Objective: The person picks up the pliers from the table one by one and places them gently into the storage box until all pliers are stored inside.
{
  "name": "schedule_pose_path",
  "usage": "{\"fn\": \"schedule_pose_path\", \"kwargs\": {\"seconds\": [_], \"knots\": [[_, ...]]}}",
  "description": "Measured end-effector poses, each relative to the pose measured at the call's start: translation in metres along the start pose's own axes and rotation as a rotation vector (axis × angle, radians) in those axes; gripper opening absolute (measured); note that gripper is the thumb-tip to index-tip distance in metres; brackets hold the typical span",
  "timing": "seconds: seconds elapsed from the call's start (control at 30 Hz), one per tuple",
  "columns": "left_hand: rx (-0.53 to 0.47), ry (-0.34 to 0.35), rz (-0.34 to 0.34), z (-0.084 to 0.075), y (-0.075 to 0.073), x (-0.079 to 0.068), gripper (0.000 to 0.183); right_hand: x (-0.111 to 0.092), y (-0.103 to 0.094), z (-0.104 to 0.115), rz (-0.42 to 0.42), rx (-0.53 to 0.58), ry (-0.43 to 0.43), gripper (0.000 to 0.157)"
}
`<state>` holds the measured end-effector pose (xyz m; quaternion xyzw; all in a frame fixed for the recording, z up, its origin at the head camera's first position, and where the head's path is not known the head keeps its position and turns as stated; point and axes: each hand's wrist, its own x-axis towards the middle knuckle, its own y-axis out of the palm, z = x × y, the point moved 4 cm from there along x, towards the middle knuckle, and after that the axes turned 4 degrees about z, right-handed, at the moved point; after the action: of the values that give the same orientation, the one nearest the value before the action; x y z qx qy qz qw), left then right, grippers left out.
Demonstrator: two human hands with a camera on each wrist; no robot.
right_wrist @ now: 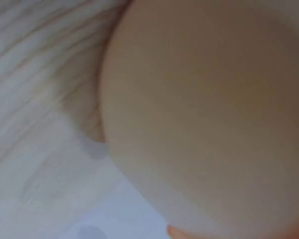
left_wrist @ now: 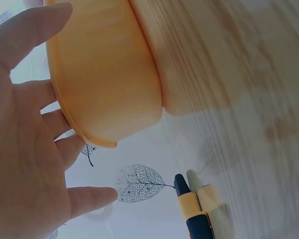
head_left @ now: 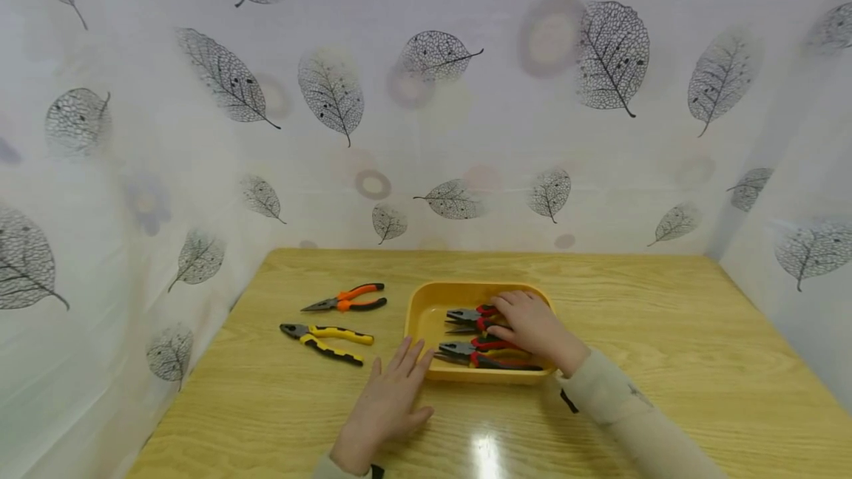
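Observation:
A yellow tray (head_left: 419, 316) sits on the wooden table (head_left: 665, 331) and holds two pairs of red-and-black pliers. My right hand (head_left: 501, 316) reaches into the tray, fingers and thumb curled round the red handles of the upper pliers (head_left: 466, 314). The lower pliers (head_left: 479, 355) lie by the tray's front wall. My left hand (head_left: 399, 368) lies flat on the table with straight fingers touching the tray's front left corner. In the left wrist view, the open palm (left_wrist: 25, 149) is against the tray's outer wall (left_wrist: 109, 74). Blurred skin fills the right wrist view.
Left of the tray lie orange-handled needle-nose pliers (head_left: 349, 298) and yellow-and-black pliers (head_left: 326, 340), whose handle tip (left_wrist: 192, 209) shows in the left wrist view. Leaf-patterned sheets (head_left: 426, 117) wall the table on the back, left and right.

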<state>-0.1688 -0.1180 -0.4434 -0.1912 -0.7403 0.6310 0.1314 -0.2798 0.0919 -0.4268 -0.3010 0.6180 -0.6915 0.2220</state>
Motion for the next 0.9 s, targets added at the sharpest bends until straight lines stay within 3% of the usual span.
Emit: {"fn": "schedule_pose_path", "kwargs": {"seconds": [0.37,0.63,0.9], "knots": [[0.005,-0.009,0.008,-0.001,-0.001,-0.001,0.079,-0.023,-0.019,0.016,-0.112,0.076,-0.004,0.052],[0.014,-0.002,0.002,0.0,0.0,-0.002,0.079,-0.04,-0.025,0.027,-0.124,0.133,0.036,0.051],[0.017,-0.004,0.007,-0.001,-0.001,-0.002,0.078,-0.053,-0.027,0.032,-0.17,0.166,0.02,0.05]]}}
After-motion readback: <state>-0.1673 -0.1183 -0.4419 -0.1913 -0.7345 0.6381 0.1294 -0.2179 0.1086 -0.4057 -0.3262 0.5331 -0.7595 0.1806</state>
